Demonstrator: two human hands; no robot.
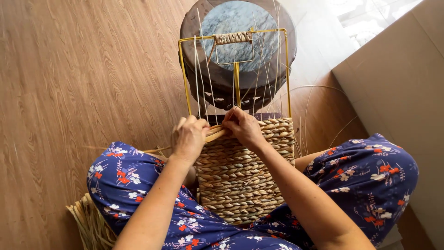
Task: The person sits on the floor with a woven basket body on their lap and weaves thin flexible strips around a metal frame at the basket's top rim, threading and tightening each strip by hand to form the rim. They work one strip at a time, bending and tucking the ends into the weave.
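A half-woven basket panel [240, 176] of twisted straw rope sits between my knees on a yellow wire frame [185, 78]. Thin pale strands [200, 74] run up the frame as uprights. My left hand [188, 138] grips the straw rope [215, 134] at the top edge of the weave, near the frame's left side. My right hand [243, 127] pinches the same rope just right of it, fingers pressed among the uprights. The frame's top handle [232, 38] is wrapped in straw.
A round dark stool with a grey stone top [238, 23] stands behind the frame. A bundle of loose straw [90, 222] lies at my left thigh. A beige wall or box [397, 83] rises at right. Wood floor surrounds me.
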